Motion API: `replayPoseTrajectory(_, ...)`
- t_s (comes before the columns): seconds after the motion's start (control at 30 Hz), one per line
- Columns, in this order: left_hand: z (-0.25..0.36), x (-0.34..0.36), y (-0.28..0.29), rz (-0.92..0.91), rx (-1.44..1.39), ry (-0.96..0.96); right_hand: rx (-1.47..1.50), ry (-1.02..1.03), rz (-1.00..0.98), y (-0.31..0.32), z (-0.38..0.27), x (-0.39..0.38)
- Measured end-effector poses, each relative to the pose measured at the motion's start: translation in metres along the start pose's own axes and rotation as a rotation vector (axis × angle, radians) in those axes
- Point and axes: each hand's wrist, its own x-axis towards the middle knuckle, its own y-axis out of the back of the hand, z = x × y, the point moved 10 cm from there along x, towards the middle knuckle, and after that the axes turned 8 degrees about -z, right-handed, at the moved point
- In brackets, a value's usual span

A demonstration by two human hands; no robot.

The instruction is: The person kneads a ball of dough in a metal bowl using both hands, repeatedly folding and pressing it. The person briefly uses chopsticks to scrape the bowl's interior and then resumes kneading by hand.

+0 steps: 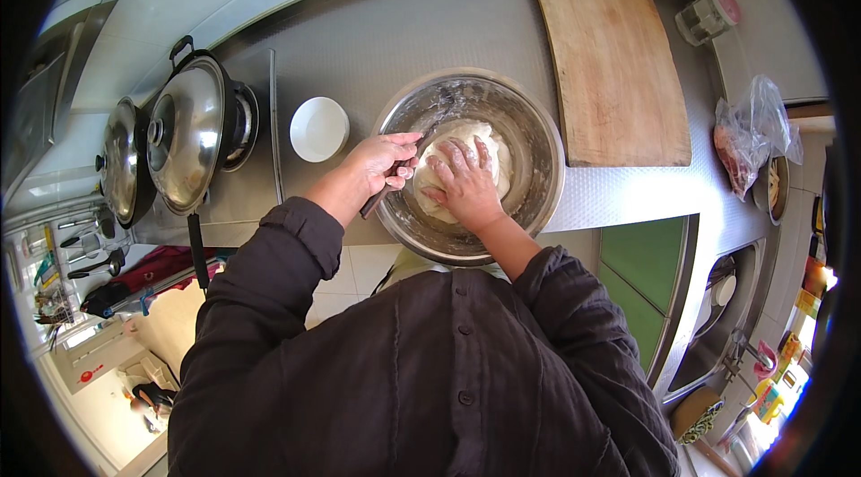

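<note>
A large steel bowl (538, 154) holds white, sticky-looking dough (498, 181), with flour smeared on the inner wall. My left hand (387, 161), dusted white, is at the bowl's left rim, closed around dark chopsticks (374, 203) that slant across the rim. My right hand (465, 179) presses into the dough with fingers spread, open and coated with dough or flour. A white bowl (318, 127) stands to the left of the steel bowl.
A wooden board (614, 73) lies back right, beside a pink-lidded jar (704, 20). At right are a plastic bag of reddish contents (740, 145) and a sink (695, 360). Two lidded pans (188, 136) stand on the left, a long handle pointing toward me.
</note>
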Motion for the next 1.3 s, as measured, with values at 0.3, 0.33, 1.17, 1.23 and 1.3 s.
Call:
replayPoseTrajectory(0.3, 0.006, -0.001, -0.003, 0.055, 0.127, 0.011, 0.017, 0.039, 0.106, 0.009, -0.003, 0.000)
replayPoseTrajectory(0.33, 0.014, -0.007, 0.000, 0.103, 0.323, -0.016, 0.020, 0.033, 0.098, 0.010, -0.001, 0.000)
replayPoseTrajectory(1.17, 0.048, -0.050, -0.056, 0.536, 2.254, -0.569, 0.007, -0.015, 0.005, 0.003, 0.003, 0.002)
replayPoseTrajectory(1.23, 0.053, -0.045, -0.064, 0.564, 2.218, -0.613, -0.009, -0.007, 0.011, 0.003, 0.001, 0.003)
replayPoseTrajectory(1.3, 0.054, -0.044, -0.065, 0.570, 2.232, -0.644, -0.009, -0.005, 0.022, 0.003, 0.002, 0.003)
